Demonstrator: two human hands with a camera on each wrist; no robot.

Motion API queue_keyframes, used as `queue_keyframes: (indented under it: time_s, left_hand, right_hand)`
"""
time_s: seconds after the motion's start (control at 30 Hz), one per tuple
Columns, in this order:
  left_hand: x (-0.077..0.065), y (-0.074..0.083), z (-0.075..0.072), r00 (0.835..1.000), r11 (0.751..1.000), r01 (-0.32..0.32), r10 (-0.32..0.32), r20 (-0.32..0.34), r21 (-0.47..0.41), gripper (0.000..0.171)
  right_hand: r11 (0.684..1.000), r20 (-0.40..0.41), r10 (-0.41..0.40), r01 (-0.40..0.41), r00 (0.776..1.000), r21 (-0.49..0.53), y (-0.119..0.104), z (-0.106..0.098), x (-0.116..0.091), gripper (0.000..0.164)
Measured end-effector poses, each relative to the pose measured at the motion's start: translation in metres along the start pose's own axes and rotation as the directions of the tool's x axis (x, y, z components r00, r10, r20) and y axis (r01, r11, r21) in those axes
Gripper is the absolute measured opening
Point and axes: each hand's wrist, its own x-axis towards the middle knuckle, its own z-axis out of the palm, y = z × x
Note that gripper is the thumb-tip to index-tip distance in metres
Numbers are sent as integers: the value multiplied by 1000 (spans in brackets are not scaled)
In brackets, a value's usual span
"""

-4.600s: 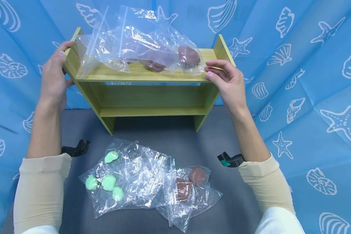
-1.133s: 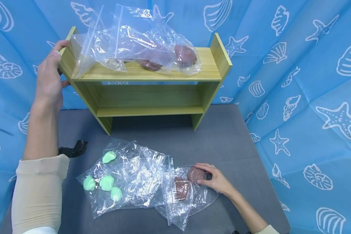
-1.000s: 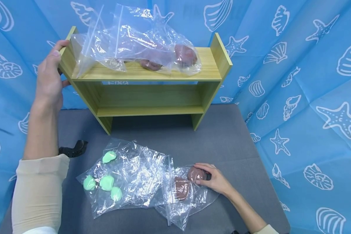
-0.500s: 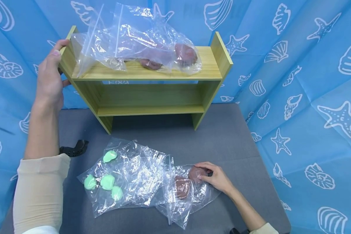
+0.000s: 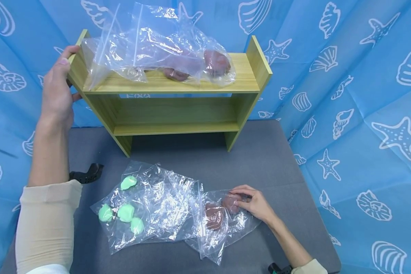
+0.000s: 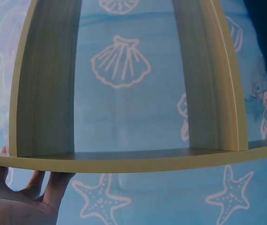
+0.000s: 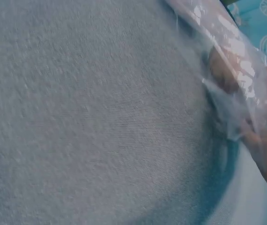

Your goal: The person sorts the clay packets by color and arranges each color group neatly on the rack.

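The shelf [image 5: 248, 78] is gripped by the left hand [image 5: 57, 85] and, on the table [image 5: 277, 163], the bag of brown lumps [image 5: 240, 227] is pinched by the right hand [image 5: 256, 203]; the adjoining green-lump bag [image 5: 157, 215] could be dragged if both cling.

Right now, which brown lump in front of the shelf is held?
The right lump: the right hand pinches it; the left lump lies untouched.
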Motion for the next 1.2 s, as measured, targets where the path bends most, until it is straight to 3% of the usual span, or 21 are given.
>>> queue_keyframes:
  time_s: [0.2,0.4,0.73,1.2]
  left_hand:
    - [0,0,-1,1000,1000,6,-6,-2,16,38]
    - [0,0,-1,1000,1000,2,-1,-4,30,38]
    - [0,0,-1,1000,999,-10,10,6,39,38]
    - [1,-1,-1,1000,1000,-1,1,2,26,38]
  right_hand:
    - [999,43,12,-13,999,42,-7,-9,3,36]
    - [996,62,-26,21,998,84,-22,-22,11,36]
    - [997,62,-71,69,996,34,-55,-47,25,32]
    - [985,-43,-168,169,985,22,-90,-85,37,36]
